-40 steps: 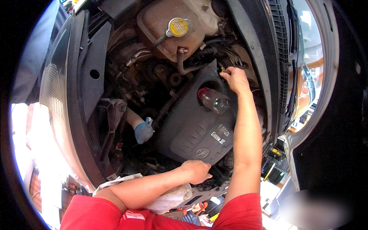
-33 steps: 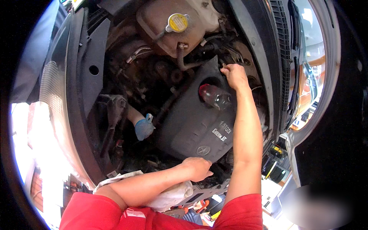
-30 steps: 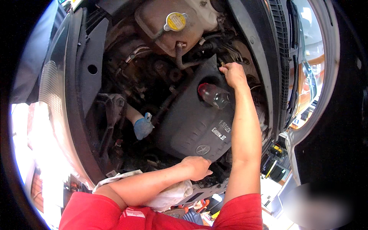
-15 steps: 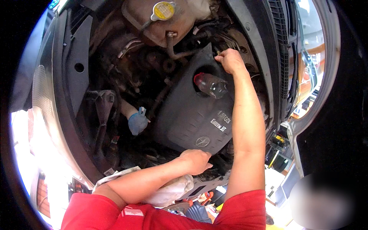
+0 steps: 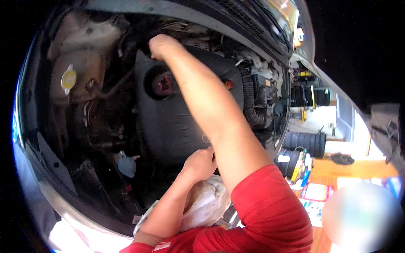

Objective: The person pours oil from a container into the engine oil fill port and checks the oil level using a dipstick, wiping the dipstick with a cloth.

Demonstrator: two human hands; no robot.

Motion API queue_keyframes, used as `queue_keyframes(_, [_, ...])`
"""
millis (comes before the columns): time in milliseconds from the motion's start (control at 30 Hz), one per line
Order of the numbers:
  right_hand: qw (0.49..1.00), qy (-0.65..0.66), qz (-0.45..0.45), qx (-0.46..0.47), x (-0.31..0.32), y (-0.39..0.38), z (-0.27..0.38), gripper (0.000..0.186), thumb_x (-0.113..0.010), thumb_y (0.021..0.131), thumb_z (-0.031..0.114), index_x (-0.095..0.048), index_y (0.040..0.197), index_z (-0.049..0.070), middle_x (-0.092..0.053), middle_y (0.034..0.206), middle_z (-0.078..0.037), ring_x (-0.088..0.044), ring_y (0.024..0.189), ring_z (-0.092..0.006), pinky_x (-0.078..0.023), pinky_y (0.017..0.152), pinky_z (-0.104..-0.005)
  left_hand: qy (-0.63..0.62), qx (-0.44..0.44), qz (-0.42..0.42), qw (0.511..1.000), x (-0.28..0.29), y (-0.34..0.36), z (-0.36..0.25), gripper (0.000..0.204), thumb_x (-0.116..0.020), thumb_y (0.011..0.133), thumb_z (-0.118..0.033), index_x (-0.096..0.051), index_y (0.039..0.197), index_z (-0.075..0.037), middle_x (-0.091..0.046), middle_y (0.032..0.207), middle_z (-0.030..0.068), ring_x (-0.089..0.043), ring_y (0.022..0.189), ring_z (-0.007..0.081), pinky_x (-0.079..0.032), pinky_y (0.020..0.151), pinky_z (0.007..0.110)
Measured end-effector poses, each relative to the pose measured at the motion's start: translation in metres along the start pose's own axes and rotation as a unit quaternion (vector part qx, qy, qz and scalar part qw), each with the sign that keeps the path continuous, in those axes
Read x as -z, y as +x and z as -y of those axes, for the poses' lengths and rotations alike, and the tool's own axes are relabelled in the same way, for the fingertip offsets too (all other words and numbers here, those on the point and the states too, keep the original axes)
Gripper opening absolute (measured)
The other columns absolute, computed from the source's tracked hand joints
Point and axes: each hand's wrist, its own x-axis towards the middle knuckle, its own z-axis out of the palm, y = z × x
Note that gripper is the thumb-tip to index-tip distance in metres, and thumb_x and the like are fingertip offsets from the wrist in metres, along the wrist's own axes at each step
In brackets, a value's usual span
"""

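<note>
A black plastic engine cover [image 5: 168, 122] lies in the middle of the engine bay. My right hand [image 5: 163, 46] is closed at its far left corner; the fingertips are hidden, so what they hold cannot be made out. My left hand [image 5: 199, 163] is curled at the cover's near edge, its fingers partly behind my right forearm. In the round opening of the cover sits a clear plastic piece [image 5: 162, 84] with a red rim, like a cut-off bottle. A red-orange cap [image 5: 228, 84] shows just right of my right forearm.
On the left are a coolant tank with a yellow cap [image 5: 68, 79] and a blue reservoir cap [image 5: 126, 164]. A ribbed black air hose [image 5: 249, 99] runs along the right. A whitish cloth [image 5: 206, 202] drapes the near edge. Stacked tyres [image 5: 306, 143] stand outside the car.
My view has swung toward the right, so the engine bay sits turned and further left. The right forearm now slants across the cover. Both hands stay at the cover's far and near edges.
</note>
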Motion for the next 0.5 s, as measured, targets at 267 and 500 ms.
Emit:
queue_keyframes(267, [0.986, 0.146, -0.015, -0.075, -0.013, -0.018, 0.003, 0.032, -0.058, 0.086, 0.004, -0.072, 0.115, 0.003, -0.065, 0.126, -0.020, -0.063, 0.118, -0.0350, -0.053, 0.095, -0.0430, -0.062, -0.022, -0.042, 0.997, -0.013, -0.003, -0.006, 0.032, -0.064, 0.083, -0.029, -0.072, 0.098, -0.003, -0.068, 0.098, 0.0264, -0.065, 0.098, 0.0431, -0.052, 0.082, 0.048])
queue_keyframes(500, [0.983, 0.165, -0.048, -0.062, -0.010, -0.027, 0.000, 0.032, -0.054, 0.087, 0.003, -0.071, 0.115, 0.000, -0.065, 0.126, -0.021, -0.063, 0.116, -0.0372, -0.053, 0.093, -0.0444, -0.010, 0.019, -0.016, 1.000, -0.020, -0.001, 0.000, 0.028, -0.055, 0.089, -0.023, -0.070, 0.098, 0.000, -0.067, 0.099, 0.0282, -0.065, 0.096, 0.0451, -0.052, 0.082, 0.053])
